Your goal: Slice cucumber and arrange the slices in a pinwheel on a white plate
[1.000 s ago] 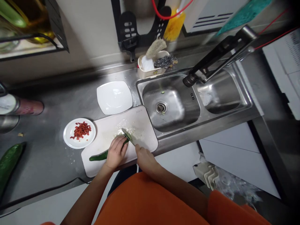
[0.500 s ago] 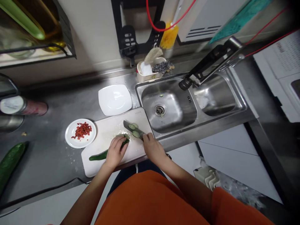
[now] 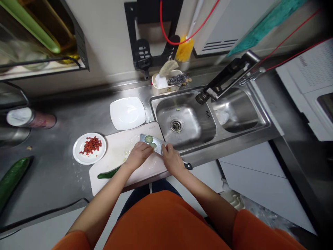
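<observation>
A white cutting board [image 3: 117,166] lies on the steel counter beside the sink. My right hand [image 3: 173,159] is closed on a knife [image 3: 153,140] held flat over the board's far right corner, with cucumber slices [image 3: 149,139] lying on its blade. My left hand [image 3: 139,154] has its fingers curled at the blade, touching a slice on it. The uncut part of the cucumber [image 3: 108,173] rests on the board to the left of my left wrist. A small heap of chopped pieces [image 3: 127,154] lies mid-board.
A round plate of chopped red bits [image 3: 90,147] sits left of the board, a square white plate [image 3: 127,113] behind it. A double sink [image 3: 184,119] with a black tap [image 3: 221,81] lies right. A whole cucumber [image 3: 11,178] rests at far left. A sponge holder [image 3: 166,81] stands behind the sink.
My right hand lifted the knife from cutting and turned it flat with slices on the blade. My left hand let go of the cucumber and moved right to the blade.
</observation>
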`<move>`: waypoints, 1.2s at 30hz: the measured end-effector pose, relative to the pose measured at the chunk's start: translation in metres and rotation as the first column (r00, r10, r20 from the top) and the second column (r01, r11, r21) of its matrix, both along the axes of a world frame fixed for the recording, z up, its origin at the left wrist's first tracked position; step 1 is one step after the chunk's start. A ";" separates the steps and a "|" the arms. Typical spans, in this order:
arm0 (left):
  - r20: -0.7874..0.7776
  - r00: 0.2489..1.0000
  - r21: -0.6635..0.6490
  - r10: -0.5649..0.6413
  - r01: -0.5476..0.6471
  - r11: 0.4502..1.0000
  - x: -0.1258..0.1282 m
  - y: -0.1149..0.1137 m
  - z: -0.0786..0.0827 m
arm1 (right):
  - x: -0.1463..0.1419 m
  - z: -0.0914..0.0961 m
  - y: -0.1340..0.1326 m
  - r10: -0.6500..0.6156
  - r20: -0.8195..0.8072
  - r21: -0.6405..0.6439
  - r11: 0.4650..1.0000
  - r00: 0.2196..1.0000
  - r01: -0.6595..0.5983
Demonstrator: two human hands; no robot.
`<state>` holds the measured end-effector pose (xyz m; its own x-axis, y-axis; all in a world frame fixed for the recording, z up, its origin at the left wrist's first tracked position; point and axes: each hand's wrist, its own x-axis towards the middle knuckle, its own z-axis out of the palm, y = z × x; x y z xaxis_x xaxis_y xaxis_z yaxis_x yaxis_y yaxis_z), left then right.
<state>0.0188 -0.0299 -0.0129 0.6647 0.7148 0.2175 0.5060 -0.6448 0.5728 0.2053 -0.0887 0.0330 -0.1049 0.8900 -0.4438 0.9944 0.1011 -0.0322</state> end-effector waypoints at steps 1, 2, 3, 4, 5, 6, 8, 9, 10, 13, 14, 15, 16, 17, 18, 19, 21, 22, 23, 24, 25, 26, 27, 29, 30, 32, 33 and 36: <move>0.013 1.000 0.010 -0.025 0.025 1.000 0.000 0.003 -0.001 | 0.002 0.001 0.000 -0.004 0.001 -0.007 1.000 1.000 0.004; 0.028 0.999 0.024 -0.027 0.026 0.999 -0.001 0.006 -0.001 | 0.004 0.002 -0.001 -0.008 0.002 -0.012 1.000 1.000 0.008; 0.045 0.999 0.039 0.000 -0.002 0.999 -0.001 0.009 -0.002 | 0.006 0.002 -0.001 -0.013 0.003 -0.015 1.000 1.000 0.013; 0.063 0.997 0.056 0.055 -0.058 0.997 0.000 0.012 -0.002 | 0.007 0.003 -0.002 -0.014 0.004 -0.019 1.000 1.000 0.014; 0.084 0.988 0.074 0.129 -0.135 0.988 0.001 0.015 -0.002 | 0.008 0.003 -0.002 -0.013 0.004 -0.023 1.000 1.000 0.013; 0.106 0.973 0.091 0.206 -0.215 0.972 0.002 0.018 -0.003 | 0.008 0.004 -0.003 -0.009 0.003 -0.029 1.000 1.000 0.009; 0.135 0.944 0.112 0.300 -0.315 0.942 0.005 0.023 -0.004 | 0.008 0.005 -0.003 0.001 0.001 -0.043 0.999 1.000 -0.001; 0.130 0.945 0.117 0.299 -0.314 0.942 0.007 0.025 -0.004 | 0.007 0.005 -0.003 0.003 0.003 -0.049 0.999 1.000 -0.003; 0.112 0.956 0.121 0.273 -0.286 0.951 0.008 0.026 -0.005 | 0.007 0.006 -0.003 0.004 0.004 -0.052 0.999 1.000 -0.004; 0.019 0.990 0.121 0.140 -0.141 0.983 0.008 0.026 -0.009 | 0.006 0.006 -0.003 -0.002 0.003 -0.049 0.999 1.000 0.003; -0.004 0.994 0.116 0.109 -0.108 0.987 0.007 0.025 -0.010 | 0.007 0.006 -0.003 -0.005 0.000 -0.047 0.999 1.000 0.005; -0.016 0.996 0.107 0.090 -0.088 0.990 0.006 0.025 -0.011 | 0.007 0.006 -0.003 -0.006 -0.002 -0.047 0.999 1.000 0.006; -0.021 0.997 0.092 0.079 -0.076 0.993 0.006 0.025 -0.013 | 0.008 0.005 -0.003 -0.005 -0.004 -0.049 0.999 1.000 0.005; -0.023 0.997 0.073 0.069 -0.068 0.995 0.005 0.025 -0.014 | 0.009 0.005 -0.003 -0.003 -0.005 -0.053 0.999 1.000 0.003; -0.024 0.998 0.052 0.062 -0.061 0.997 0.005 0.027 -0.016 | 0.010 0.004 -0.003 0.000 -0.006 -0.055 0.998 1.000 0.000; -0.027 0.998 0.035 0.059 -0.058 0.998 0.005 0.029 -0.017 | 0.010 0.005 -0.003 0.001 -0.004 -0.056 0.998 1.000 -0.002; -0.043 0.997 0.016 0.064 -0.063 0.998 0.006 0.035 -0.020 | 0.011 0.008 -0.005 -0.003 -0.002 -0.060 0.998 1.000 0.002; -0.051 0.996 0.011 0.070 -0.069 0.998 0.007 0.038 -0.021 | 0.012 0.011 -0.008 -0.012 -0.003 -0.067 0.998 1.000 0.012; -0.058 0.995 0.008 0.077 -0.076 0.997 0.008 0.042 -0.021 | 0.012 0.015 -0.011 -0.026 -0.009 -0.080 0.996 1.000 0.025; -0.062 0.995 0.004 0.084 -0.084 0.996 0.009 0.045 -0.021 | 0.013 0.020 -0.015 -0.043 -0.021 -0.102 0.994 0.999 0.040; -0.061 0.994 -0.002 0.090 -0.091 0.996 0.009 0.047 -0.020 | 0.014 0.025 -0.020 -0.063 -0.042 -0.132 0.990 0.997 0.057; -0.054 0.994 -0.009 0.099 -0.100 0.995 0.008 0.047 -0.018 | 0.015 0.029 -0.025 -0.085 -0.068 -0.169 0.983 0.994 0.073; -0.043 0.992 -0.017 0.117 -0.117 0.993 0.006 0.046 -0.015 | 0.016 0.033 -0.031 -0.114 -0.098 -0.206 0.974 0.989 0.092; -0.007 0.979 -0.023 0.205 -0.205 0.979 -0.002 0.038 -0.008 | 0.018 0.037 -0.043 -0.187 -0.174 -0.253 0.957 0.967 0.140; 0.015 0.961 -0.023 0.276 -0.276 0.961 -0.008 0.030 -0.004 | 0.018 0.037 -0.047 -0.218 -0.219 -0.265 0.951 0.951 0.157; 0.062 0.893 -0.011 0.446 -0.446 0.895 -0.020 0.009 0.003 | 0.015 0.034 -0.052 -0.256 -0.305 -0.277 0.945 0.917 0.171; 0.078 0.862 -0.010 0.501 -0.502 0.865 -0.027 -0.003 0.005 | 0.012 0.032 -0.053 -0.261 -0.339 -0.282 0.945 0.904 0.167; 0.081 0.863 -0.007 0.498 -0.499 0.867 -0.041 -0.037 0.007 | -0.002 0.029 -0.047 -0.255 -0.377 -0.308 0.941 0.890 0.139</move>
